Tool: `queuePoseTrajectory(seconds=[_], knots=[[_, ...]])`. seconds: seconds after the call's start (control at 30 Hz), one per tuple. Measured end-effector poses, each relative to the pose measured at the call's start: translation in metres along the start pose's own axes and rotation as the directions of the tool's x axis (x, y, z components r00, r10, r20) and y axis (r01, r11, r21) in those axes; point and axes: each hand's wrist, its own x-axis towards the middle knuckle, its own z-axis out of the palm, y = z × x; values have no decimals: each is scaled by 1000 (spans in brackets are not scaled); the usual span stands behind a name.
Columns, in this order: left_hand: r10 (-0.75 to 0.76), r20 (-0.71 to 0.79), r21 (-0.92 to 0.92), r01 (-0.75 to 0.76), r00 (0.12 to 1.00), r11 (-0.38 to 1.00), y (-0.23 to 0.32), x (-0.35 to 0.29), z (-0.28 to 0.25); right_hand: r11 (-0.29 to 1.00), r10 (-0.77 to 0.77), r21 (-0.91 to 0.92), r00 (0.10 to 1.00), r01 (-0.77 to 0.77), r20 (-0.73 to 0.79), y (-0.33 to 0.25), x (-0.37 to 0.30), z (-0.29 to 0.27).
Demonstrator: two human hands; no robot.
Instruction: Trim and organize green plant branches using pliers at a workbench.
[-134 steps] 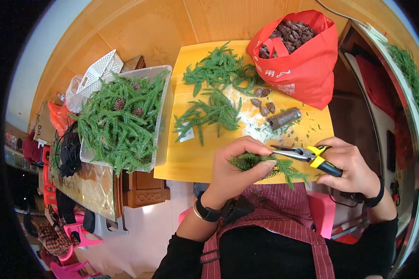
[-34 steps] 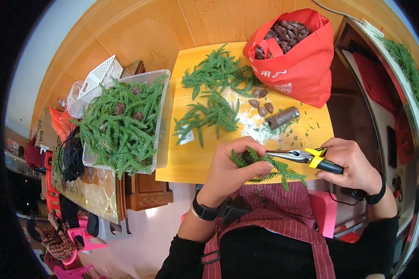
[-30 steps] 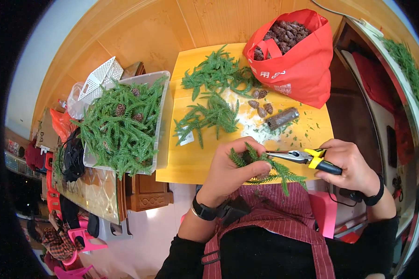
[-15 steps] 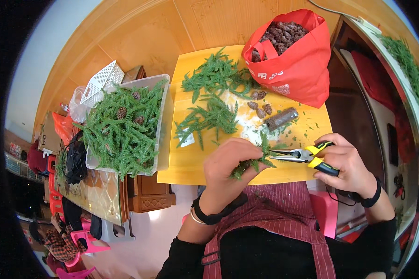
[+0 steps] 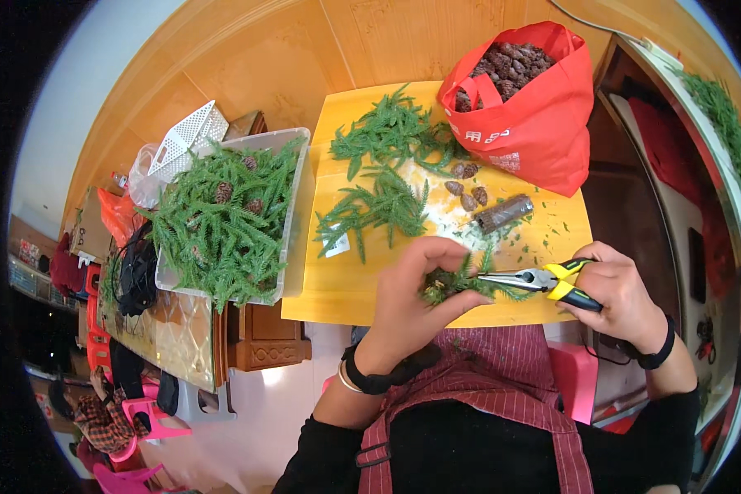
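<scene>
Between the thumb and fingers of my left hand (image 5: 412,292) is a small bunch of green pine sprigs (image 5: 449,284), with something brown at its middle. My right hand (image 5: 617,292) grips long-nose pliers (image 5: 539,280) by their yellow-and-black handles. The pliers' tips reach into the sprigs beside my left fingers, and their jaws look nearly closed. Just beyond my hands lie a dark brown roll (image 5: 502,214) and a few small pine cones (image 5: 469,193). Loose green sprigs (image 5: 379,206) are spread on the yellow tabletop (image 5: 325,288), left of a white powdery patch.
A red bag (image 5: 523,123) full of pine cones stands at the table's back right. To the left, a clear plastic bin (image 5: 292,239) is heaped with greenery and some cones. A white basket (image 5: 191,136) sits behind it. Farther left, a person (image 5: 99,424) sits low down.
The pliers' jaws have gone from spread to nearly closed at the sprigs. My left hand has turned and moved slightly right, showing the bunch's brown middle.
</scene>
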Motion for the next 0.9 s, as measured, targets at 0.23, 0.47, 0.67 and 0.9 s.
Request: queuePoseTrajectory(seconds=[0.23,0.47,0.67,0.9], knots=[[-175,147,-176,200,974,964,-3,9,-5,988,116,94,988,-125,99,5,-1,-3],[-316,181,-305,359,931,882,-14,10,-3,887,240,367,959,-281,154,5,-3,-5],[-421,212,-370,471,882,801,-17,15,-2,780,417,438,893,-447,168,4,-1,-7],[-395,64,-440,381,917,813,-25,14,0,729,402,613,916,-304,-24,7,9,14]])
